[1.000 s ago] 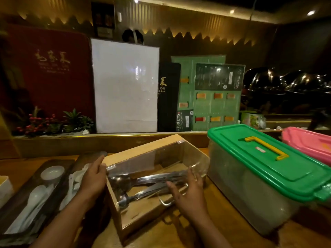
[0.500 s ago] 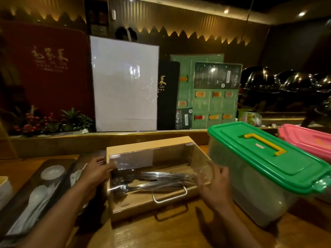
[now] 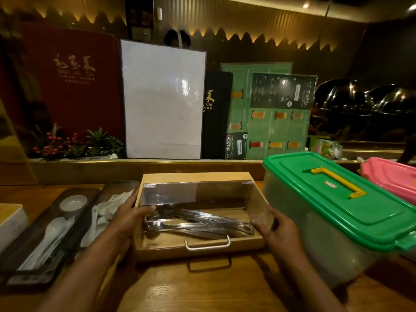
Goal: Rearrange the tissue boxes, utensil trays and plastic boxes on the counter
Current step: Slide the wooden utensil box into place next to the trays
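A wooden utensil box [image 3: 198,248] with a clear lid and a metal handle sits square to the wooden counter [image 3: 202,287], holding metal tongs [image 3: 202,224]. My left hand [image 3: 128,216] grips its left end and my right hand [image 3: 278,230] presses on its right end. A clear plastic box with a green lid [image 3: 342,210] stands right of it, almost touching my right hand. A pink-lidded box [image 3: 394,176] lies behind that. Two dark utensil trays [image 3: 51,235] with white spoons lie to the left. A white tissue box [image 3: 11,221] shows at the left edge.
Menus and a white board [image 3: 163,100] lean on the ledge behind the counter, beside a red panel and small plants [image 3: 74,145]. A green tissue pack [image 3: 324,148] sits on the ledge at right. Bare counter wood lies in front of the utensil box.
The wooden utensil box has been turned from a slant to square with the counter edge. My right hand slid from its front to its right end; my left hand stayed on its left end.
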Demonstrator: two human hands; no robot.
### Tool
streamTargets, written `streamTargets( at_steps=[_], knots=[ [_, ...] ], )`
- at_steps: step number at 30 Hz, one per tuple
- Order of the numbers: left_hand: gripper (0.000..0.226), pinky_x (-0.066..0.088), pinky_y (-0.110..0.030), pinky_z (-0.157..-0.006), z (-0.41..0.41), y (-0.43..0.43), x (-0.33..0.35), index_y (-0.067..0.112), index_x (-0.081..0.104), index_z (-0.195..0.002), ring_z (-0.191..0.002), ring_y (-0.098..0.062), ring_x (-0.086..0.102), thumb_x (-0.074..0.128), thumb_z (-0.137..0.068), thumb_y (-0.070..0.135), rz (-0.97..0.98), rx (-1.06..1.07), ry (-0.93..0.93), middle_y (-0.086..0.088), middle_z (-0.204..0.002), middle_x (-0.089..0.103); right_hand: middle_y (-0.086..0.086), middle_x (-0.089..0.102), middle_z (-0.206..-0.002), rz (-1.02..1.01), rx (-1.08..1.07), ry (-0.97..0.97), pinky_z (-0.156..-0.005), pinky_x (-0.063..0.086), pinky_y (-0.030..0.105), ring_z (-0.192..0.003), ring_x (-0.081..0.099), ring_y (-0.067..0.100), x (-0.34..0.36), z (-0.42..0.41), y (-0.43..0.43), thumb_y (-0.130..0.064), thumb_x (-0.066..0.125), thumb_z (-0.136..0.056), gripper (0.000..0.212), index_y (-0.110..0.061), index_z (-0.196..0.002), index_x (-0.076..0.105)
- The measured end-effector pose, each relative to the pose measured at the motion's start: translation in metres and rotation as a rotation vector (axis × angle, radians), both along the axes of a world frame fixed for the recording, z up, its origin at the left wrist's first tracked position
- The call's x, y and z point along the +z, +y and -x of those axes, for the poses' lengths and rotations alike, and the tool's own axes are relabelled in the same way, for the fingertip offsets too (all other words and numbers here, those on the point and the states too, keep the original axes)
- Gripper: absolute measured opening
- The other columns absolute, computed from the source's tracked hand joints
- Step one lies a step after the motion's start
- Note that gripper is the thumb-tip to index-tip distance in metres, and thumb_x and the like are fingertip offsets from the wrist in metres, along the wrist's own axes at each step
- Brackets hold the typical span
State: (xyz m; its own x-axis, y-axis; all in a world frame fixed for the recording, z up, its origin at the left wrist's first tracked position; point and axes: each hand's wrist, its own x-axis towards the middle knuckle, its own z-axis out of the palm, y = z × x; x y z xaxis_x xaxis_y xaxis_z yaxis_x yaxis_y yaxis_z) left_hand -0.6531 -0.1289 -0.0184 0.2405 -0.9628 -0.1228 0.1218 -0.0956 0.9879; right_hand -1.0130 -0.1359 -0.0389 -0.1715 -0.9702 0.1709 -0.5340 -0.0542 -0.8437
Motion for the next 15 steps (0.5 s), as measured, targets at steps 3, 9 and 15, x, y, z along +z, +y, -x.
streamTargets(
  at_steps=[3, 9, 15],
  knots=[
    [0.049, 0.051, -0.040, -0.069, 0.011, 0.001, 0.000, 0.035, 0.053, -0.125, -0.098, -0.027, 0.062, 0.061, -0.090, 0.001, 0.002, -0.010, 0.024, 0.000, -0.109, 0.063, 0.000, 0.073, -0.115, 0.025, -0.026, 0.039, -0.083, 0.058, 0.035, -0.096, 0.067, 0.011, -0.003, 0.012, 0.007, -0.038, 0.083, -0.076, 0.061, -0.022, -0.131, 0.062],
    [0.044, 0.050, -0.039, -0.067, 0.019, 0.000, -0.004, 0.033, 0.057, -0.118, -0.099, -0.031, 0.063, 0.063, -0.089, 0.001, -0.029, -0.021, 0.025, -0.008, -0.111, 0.065, 0.004, 0.073, -0.116, 0.009, -0.045, 0.110, -0.081, 0.055, 0.033, -0.094, 0.065, 0.013, 0.003, 0.027, 0.014, -0.042, 0.083, -0.074, 0.068, -0.021, -0.135, 0.060],
    [0.044, 0.050, -0.040, -0.073, 0.023, 0.000, -0.006, 0.041, 0.059, -0.111, -0.105, -0.027, 0.061, 0.065, -0.088, 0.004, -0.030, -0.032, -0.041, -0.001, -0.113, 0.065, 0.002, 0.075, -0.109, 0.024, -0.057, 0.146, -0.079, 0.058, 0.034, -0.086, 0.067, 0.009, -0.001, 0.039, 0.014, -0.050, 0.083, -0.069, 0.072, -0.020, -0.132, 0.063]
  ],
)
